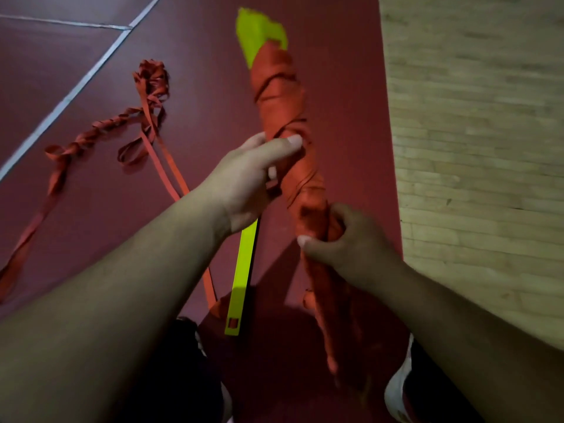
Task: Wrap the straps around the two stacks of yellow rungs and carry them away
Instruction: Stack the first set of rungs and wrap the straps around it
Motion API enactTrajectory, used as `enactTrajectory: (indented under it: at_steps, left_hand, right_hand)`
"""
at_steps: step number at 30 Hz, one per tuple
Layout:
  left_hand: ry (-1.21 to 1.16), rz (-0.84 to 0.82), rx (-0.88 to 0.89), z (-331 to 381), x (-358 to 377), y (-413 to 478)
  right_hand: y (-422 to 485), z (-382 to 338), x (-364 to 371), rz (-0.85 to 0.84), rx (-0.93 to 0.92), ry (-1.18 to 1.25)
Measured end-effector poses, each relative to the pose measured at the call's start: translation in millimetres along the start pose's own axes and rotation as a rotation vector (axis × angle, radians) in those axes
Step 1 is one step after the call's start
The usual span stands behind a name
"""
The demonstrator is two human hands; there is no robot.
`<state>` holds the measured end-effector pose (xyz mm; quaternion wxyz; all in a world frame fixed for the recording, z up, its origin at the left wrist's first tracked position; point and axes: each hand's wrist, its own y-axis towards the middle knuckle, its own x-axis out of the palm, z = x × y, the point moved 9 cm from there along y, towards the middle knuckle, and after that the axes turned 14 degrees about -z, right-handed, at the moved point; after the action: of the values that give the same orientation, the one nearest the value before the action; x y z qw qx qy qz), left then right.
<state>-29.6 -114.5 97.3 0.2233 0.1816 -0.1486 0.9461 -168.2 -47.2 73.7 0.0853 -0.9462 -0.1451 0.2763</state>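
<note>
Yellow rung stack [259,35] wrapped w/ orange strap [280,96]; loose strap [151,83] left.

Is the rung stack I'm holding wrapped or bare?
Wrapped: the orange strap winds around most of the stack; only its yellow far tip shows bare.

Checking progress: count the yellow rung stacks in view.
2: wrapped stack, held by left hand and right hand; bare stack, below the left hand. Others may be hidden.
</note>
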Motion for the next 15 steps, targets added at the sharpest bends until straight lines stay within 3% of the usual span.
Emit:
enactTrajectory:
  at_steps: [2, 5, 11, 15]
  left_hand:
    - [0.089, -0.111, -0.006, -3.1, 1.2, -0.8]
    - [-0.025, -0.146, -0.021, -13.5, 8.8, -2.9]
    - [-0.086, 0.057, 0.112, 6.6, 4.5, -6.0]
    - [-0.036, 0.184, 0.124, 13.3, -10.7, -9.7]
  right_hand:
    - [3.0, 7.0, 9.0, -0.138, 0.004, 0.311]
    - [-0.6, 3.9, 29.3, -0.288, -0.026, 0.56]
    - [3.9, 5.5, 21.3, -0.191, 0.022, 0.377]
    - [3.1, 2.2, 27.3, -0.32, -0.008, 0.324]
